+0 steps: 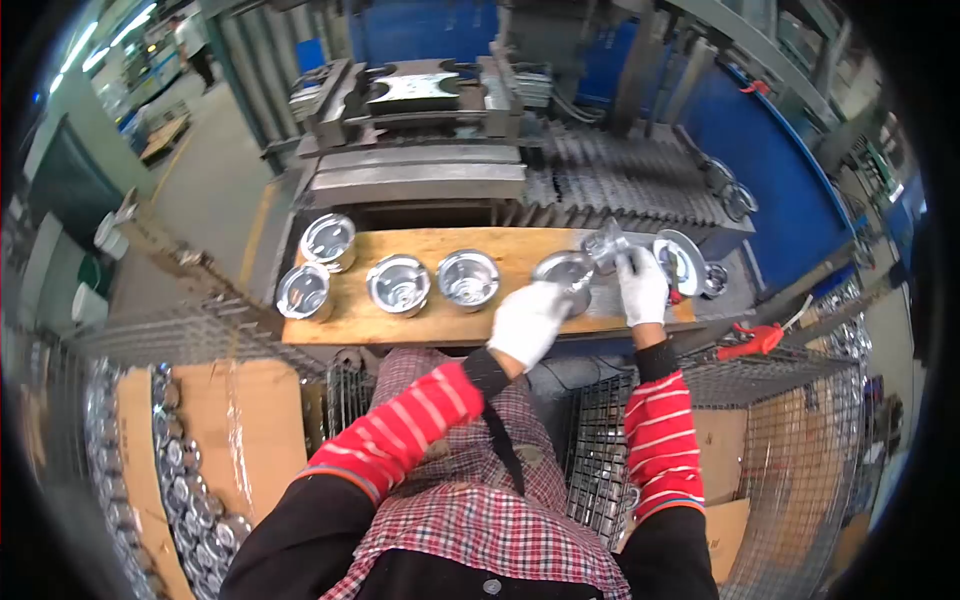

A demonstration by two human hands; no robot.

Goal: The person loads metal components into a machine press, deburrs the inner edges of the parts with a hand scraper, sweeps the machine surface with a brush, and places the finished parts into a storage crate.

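My left hand [528,322], in a white glove, is closed on the near rim of a shiny round metal cup [562,270] over the wooden board. Also gloved in white, my right hand [642,287] has its fingers closed at a smaller shiny metal piece [604,243], blurred, by the cup's upper right side. Whether the two parts touch is hard to see. Several similar metal cups stand on the board to the left, among them one cup [468,279] closest to my left hand. Right of my right hand lies a round metal dish [680,262] with a red-handled tool [674,291].
The wooden board [375,328] spans the front of a press machine [415,180]. A small metal part [715,281] lies at its right end. A red-handled tool [752,342] hangs on the right wire basket [800,430]. The left wire basket [200,330] holds cardboard and many metal parts.
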